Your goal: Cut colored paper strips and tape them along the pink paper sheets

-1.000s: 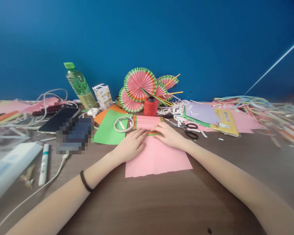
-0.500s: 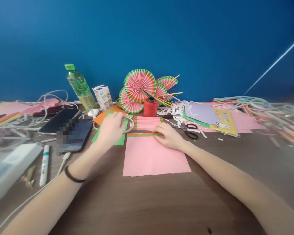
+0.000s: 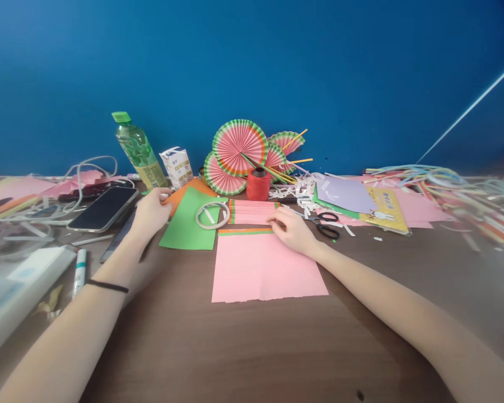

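My left hand (image 3: 152, 214) is over the left corner of an orange paper sheet (image 3: 198, 186), its fingers curled down. Whatever lies under its fingertips is hidden. A green paper sheet (image 3: 185, 226) overlaps the orange one, and a roll of tape (image 3: 212, 226) lies on its right side. My right hand (image 3: 293, 228) rests at the upper right of a pink sheet (image 3: 264, 268) with orange and green strips along its top edge. Its fingers are loosely bent, with a gap by the thumb and nothing seen between them. Behind the sheet sits a pleated pink paper (image 3: 252, 211).
Round paper fans (image 3: 240, 146) lean at the back behind a red thread spool (image 3: 258, 184). Black-handled scissors (image 3: 328, 225) lie right of my right hand. A green-capped bottle (image 3: 138, 151), a small carton (image 3: 176, 168), a phone (image 3: 105, 209) and a marker (image 3: 79, 271) are leftward.
My left hand has left the tape roll, which now lies on the green sheet, and has moved left to where a small white object showed. My right fingers have lifted slightly from the pink sheet.
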`<state>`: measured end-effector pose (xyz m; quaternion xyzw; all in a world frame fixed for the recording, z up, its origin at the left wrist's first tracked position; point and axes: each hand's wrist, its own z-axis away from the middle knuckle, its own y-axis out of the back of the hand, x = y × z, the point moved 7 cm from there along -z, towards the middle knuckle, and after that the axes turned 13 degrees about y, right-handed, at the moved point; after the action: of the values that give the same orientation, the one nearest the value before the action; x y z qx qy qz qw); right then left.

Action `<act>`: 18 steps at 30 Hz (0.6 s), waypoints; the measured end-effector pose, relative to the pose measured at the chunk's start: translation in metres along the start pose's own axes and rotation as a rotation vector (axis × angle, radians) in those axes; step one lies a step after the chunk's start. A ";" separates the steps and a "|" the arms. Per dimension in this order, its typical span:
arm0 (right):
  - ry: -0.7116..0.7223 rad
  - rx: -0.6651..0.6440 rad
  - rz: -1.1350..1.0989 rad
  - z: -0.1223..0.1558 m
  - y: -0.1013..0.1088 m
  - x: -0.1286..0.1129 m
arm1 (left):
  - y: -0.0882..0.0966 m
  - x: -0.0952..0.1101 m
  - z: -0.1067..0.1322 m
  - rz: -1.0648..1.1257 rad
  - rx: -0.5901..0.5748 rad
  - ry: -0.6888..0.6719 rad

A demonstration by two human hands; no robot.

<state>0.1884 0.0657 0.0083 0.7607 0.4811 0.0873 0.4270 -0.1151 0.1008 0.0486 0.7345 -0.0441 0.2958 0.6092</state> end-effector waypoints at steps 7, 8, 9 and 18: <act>-0.135 0.082 0.035 -0.002 0.011 0.014 | 0.049 0.026 0.024 0.102 0.551 -0.180; -0.177 0.074 0.046 -0.004 0.016 0.020 | 0.052 0.031 0.029 0.133 0.576 -0.218; -0.238 0.055 0.050 -0.005 0.022 0.028 | 0.054 0.035 0.033 0.168 0.581 -0.242; -0.724 -0.749 0.379 0.033 0.076 0.086 | 0.012 0.048 0.034 0.947 -0.101 0.027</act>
<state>0.3011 0.1037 0.0195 0.6115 0.0941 0.0607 0.7833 -0.0672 0.0808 0.0795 0.5990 -0.3804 0.5480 0.4429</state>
